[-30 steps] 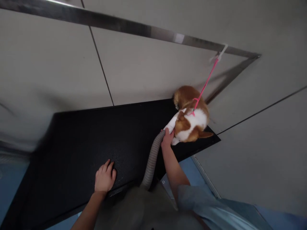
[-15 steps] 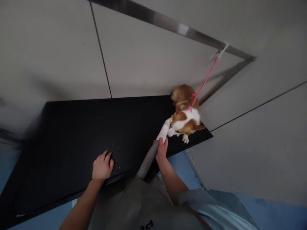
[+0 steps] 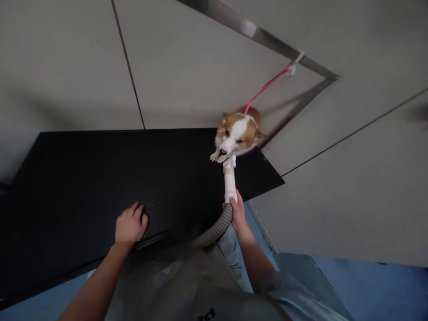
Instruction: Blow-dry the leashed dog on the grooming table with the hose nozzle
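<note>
One dog (image 3: 239,129) now head-up, one nozzle (image 3: 229,182), two hands (image 3: 129,225)

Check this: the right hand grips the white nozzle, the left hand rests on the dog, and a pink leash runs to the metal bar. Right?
Not quite: the left hand rests on the black table, not the dog, as the head view shows. The right hand grips the white nozzle and the pink leash runs to the metal bar.
</note>
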Demonstrator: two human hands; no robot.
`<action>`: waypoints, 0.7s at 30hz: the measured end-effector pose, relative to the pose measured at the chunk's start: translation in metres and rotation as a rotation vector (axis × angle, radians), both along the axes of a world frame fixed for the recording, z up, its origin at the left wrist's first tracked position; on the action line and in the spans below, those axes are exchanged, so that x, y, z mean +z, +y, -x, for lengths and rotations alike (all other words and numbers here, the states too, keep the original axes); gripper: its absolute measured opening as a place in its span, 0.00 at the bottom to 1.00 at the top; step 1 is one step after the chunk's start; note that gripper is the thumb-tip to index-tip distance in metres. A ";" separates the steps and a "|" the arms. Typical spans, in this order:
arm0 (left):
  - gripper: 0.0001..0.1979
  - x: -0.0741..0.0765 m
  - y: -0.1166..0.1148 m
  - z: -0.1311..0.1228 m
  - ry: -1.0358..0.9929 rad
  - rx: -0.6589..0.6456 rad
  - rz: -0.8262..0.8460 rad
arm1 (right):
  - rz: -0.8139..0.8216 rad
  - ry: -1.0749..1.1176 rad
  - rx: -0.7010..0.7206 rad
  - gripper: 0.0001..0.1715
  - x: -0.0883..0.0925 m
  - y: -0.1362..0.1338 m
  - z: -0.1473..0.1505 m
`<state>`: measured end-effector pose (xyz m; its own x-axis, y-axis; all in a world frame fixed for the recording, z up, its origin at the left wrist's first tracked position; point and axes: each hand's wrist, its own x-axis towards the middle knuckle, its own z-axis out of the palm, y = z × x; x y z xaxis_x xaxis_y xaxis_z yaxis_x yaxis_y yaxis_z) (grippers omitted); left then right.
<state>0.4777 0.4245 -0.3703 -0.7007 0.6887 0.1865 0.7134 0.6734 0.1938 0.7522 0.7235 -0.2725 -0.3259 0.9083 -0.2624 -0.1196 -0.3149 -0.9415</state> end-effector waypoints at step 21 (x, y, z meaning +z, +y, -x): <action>0.18 0.007 0.006 0.000 -0.007 0.060 0.066 | 0.103 0.073 0.548 0.46 0.033 -0.029 0.087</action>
<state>0.4781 0.4305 -0.3633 -0.7424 0.6558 0.1368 0.6699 0.7266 0.1523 0.6655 0.6943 -0.2391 -0.7634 0.5721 -0.2999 0.0236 -0.4394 -0.8980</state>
